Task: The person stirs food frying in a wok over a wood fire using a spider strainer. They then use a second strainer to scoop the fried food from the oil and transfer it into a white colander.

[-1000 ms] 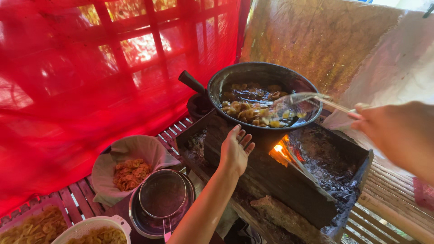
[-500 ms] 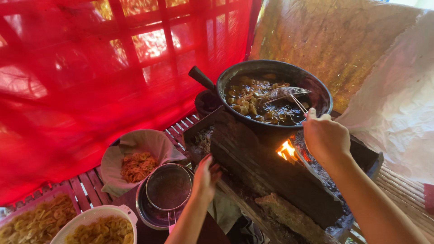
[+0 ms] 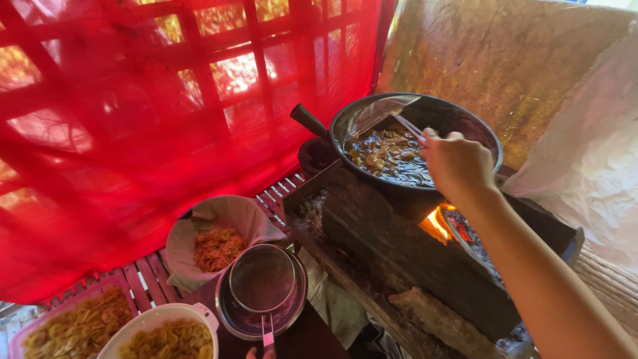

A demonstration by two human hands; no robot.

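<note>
Now the skimmer is raised above the pan.
Right hand [image 3: 458, 163] grips wire skimmer [image 3: 382, 113], lifted from frying pan [image 3: 465, 119]; left hand [image 3: 260, 352] has dropped to strainer handle [image 3: 268, 329], grip indeterminate.

Your pan [image 3: 478, 126]: matt, soot-black metal | your skimmer [image 3: 379, 112]: fine wire mesh | stove [image 3: 399, 246]: rough charred wood | strainer [image 3: 262, 279]: shiny steel (dulled inside) | curtain [image 3: 133, 119]: sheer red cloth
</note>
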